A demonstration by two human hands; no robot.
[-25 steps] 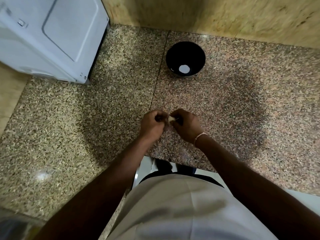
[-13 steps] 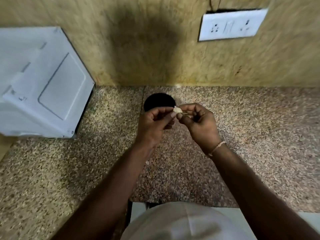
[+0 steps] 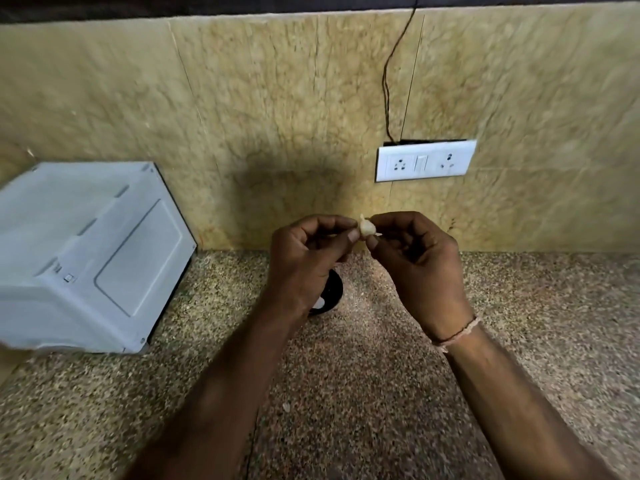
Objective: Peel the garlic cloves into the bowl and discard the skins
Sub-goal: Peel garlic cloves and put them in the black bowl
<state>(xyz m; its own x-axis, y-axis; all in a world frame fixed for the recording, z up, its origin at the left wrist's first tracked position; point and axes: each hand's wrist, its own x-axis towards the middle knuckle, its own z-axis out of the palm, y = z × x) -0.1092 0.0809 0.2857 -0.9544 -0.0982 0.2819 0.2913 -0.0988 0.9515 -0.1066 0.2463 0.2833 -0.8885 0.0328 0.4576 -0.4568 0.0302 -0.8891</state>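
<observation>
Head view shows a person holding one garlic clove (image 3: 367, 229) up in front of the wall, pinched between the fingertips of both hands: the left hand (image 3: 304, 261) has its thumb and forefinger closed on the clove's left side, and the right hand (image 3: 415, 258) grips its right side the same way, with the other fingers of each hand loosely curled. The clove sits right between the two thumbs, raised above the black bowl (image 3: 330, 294), which is mostly hidden behind the left hand on the counter (image 3: 519, 323). To peel well, one hand should probably keep the clove still while the other catches a loose edge of skin and pulls it away along the clove, not across it. A thin pale tip sticks up and to the left above the fingers, and another sliver points right, so the long axis seems to run tilted from upper left to lower right, though the clove is small and this is uncertain
</observation>
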